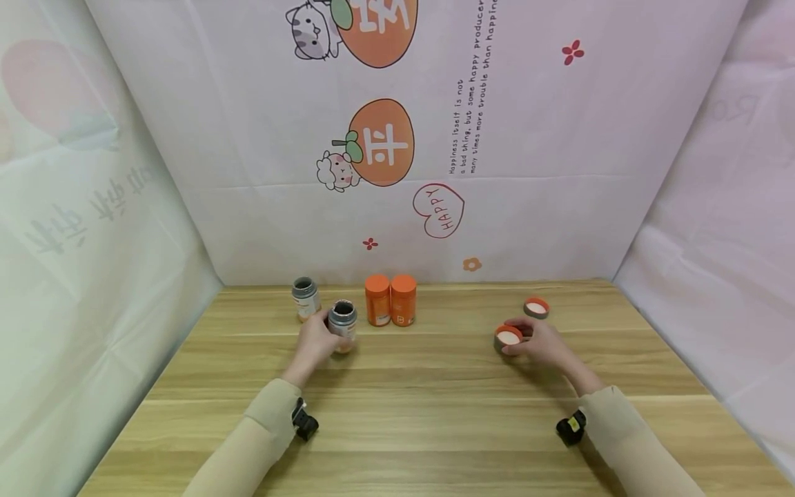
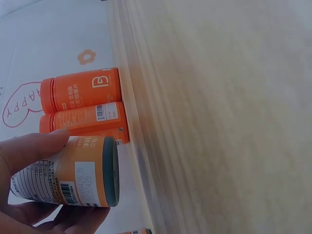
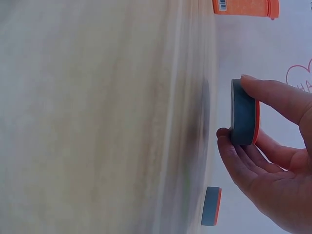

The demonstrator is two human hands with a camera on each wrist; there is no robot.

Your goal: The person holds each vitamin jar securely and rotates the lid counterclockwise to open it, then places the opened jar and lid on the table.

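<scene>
My left hand grips an uncapped jar with a grey neck and base and a white and orange label. Its open mouth faces up in the head view. A second uncapped jar stands just behind that hand, to the left. My right hand pinches a round grey lid with an orange rim between thumb and fingers; its white inside faces up in the head view. Another such lid lies on the table beyond the right hand.
Two orange capped jars stand side by side at the back of the wooden table, right of the held jar. A white printed cloth hangs behind the table, with more cloth at both sides.
</scene>
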